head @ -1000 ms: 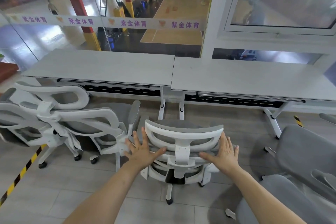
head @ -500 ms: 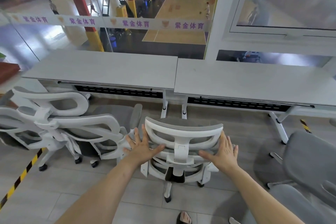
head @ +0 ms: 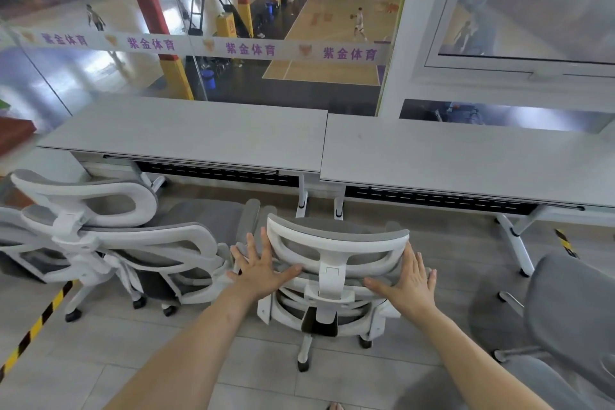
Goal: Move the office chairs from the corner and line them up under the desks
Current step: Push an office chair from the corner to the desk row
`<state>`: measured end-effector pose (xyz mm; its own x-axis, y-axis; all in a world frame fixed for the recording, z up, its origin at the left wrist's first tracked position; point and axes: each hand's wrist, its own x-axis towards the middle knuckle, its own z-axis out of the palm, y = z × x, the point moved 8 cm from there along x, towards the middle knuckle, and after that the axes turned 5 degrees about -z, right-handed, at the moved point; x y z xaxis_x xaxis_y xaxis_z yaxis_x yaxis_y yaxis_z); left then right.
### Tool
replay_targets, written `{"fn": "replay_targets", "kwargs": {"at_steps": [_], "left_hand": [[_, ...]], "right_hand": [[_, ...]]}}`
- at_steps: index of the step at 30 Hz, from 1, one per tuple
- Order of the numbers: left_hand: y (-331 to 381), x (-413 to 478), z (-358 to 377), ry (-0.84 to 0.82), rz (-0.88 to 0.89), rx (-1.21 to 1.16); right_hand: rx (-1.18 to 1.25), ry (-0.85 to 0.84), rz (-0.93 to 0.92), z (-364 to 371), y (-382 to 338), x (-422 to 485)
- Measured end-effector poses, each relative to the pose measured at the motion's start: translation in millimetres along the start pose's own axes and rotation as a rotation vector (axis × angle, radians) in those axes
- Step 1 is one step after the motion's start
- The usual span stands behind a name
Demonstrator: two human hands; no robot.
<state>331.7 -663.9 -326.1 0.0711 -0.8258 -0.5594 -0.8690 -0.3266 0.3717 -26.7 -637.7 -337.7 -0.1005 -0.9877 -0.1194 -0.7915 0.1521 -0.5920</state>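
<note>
My left hand (head: 258,271) lies flat against the left side of the white-framed office chair (head: 336,263), fingers spread and pointing up, the thumb stretched along the back's lower bar. My right hand (head: 411,286) is pressed the same way on the chair's right side, fingers straight and splayed alongside the frame, thumb reaching in toward the white centre spine. Neither hand is curled round anything; both are open palms on the backrest.

The chair stands on the tiled floor (head: 100,359) facing the desks, its grey mesh headrest near the front edge where the left desk (head: 186,133) and the right desk (head: 466,156) meet. Its seat is not under either top; the two desks' inner legs stand just ahead of it. Its castors rest on the floor below my wrists.

To the left, a second chair (head: 109,243) of the same make sits just beside mine, its grey armrest near my left fingers, its seat pointing toward the left desk's front edge. More white chair frames crowd at the far left edge of the view. On the right, a grey upholstered chair (head: 572,303) stands well apart from the desks, near the right desk's outer leg. A strip of yellow-and-black tape (head: 33,333) runs across the floor at lower left. Both desk tops are bare, and a black perforated tray hangs under each one; I cannot tell whether anything lies in them.
</note>
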Motion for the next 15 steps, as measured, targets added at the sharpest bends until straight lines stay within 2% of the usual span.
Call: {"fn": "replay_targets", "kwargs": {"at_steps": [15], "left_hand": [[7, 21, -3, 0.044, 0.001, 0.02]], "right_hand": [[-0.002, -0.012, 0.003, -4, 1, 23]]}}
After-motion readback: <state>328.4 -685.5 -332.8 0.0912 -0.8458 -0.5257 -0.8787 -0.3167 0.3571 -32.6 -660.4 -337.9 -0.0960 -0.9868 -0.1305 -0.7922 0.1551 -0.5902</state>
